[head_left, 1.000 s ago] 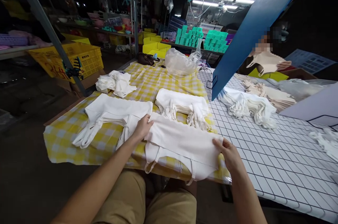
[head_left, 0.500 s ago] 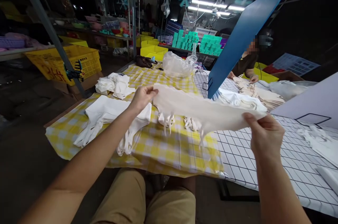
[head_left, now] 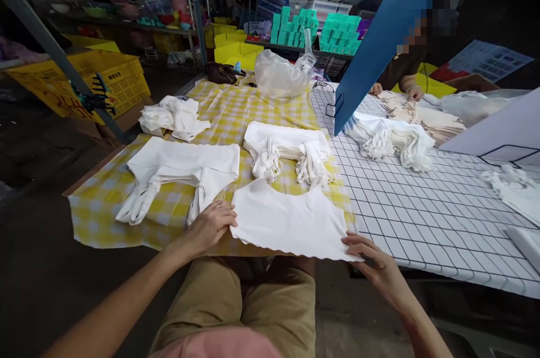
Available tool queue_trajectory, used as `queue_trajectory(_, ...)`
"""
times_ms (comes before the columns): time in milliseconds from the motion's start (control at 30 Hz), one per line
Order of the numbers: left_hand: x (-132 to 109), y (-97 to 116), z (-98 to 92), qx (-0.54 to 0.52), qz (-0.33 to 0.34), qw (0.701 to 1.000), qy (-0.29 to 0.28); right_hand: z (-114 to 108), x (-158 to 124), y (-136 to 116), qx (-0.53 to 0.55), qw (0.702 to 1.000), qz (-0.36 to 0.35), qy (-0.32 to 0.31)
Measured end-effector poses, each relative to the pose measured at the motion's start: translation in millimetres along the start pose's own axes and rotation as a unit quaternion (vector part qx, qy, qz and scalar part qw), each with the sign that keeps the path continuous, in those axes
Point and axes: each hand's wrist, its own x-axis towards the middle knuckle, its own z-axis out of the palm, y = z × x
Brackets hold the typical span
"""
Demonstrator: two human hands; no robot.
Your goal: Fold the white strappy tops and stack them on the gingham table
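The left hand (head_left: 211, 226) has its fingers bent close together at the near-left corner of a white garment (head_left: 289, 223); the thumb is hidden, so I can't tell whether they pinch. The right hand (head_left: 373, 259) touches the opposite corner, at the garment's four o'clock, fingers and thumb slightly parted; how firmly it holds I can't tell.

Half a second ago the piece was stretched in the air between both hands. Now it lies spread on the near edge of the bench (head_left: 379, 206), turned about: the wavy edge is at six o'clock, the neckline towards twelve. I'd judge the laying-out nearly done, with some smoothing perhaps left.

Beyond it, at twelve, a strappy stack (head_left: 287, 134) shows uncovered again. A folded stack (head_left: 185, 157) sits at ten, a crumpled heap (head_left: 172, 116) past that, and a co-worker's hand (head_left: 415, 93) between one and two.
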Motion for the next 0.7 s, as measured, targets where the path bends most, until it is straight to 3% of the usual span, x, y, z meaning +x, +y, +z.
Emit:
queue_trajectory(200, -7, 2, 9.2, 0.061, 0.042, 0.997, 0.009, -1, 0, 2, -0.028, 1.0, -0.012, -0.005)
queue_trajectory(367, -5, 9, 9.5, 0.054, 0.009, 0.999, 0.004, 3, -2, 2, -0.033, 0.999, -0.003, 0.007)
queue_trajectory(500, 2, 13, 3.9, -0.114, -0.059, 0.991, 0.042, -2, -1, -7, -0.021, 0.999, 0.011, 0.033)
queue_trajectory(633, 19, 12, -17.0, -0.366, -0.138, 0.914, 0.107, -14, 16, -40, 0.029, 0.988, -0.009, 0.153)
queue_trajectory(700, 27, 11, -34.8, -0.433, -0.146, 0.878, 0.144, -19, 28, -66, 0.056, 0.977, -0.022, 0.205)
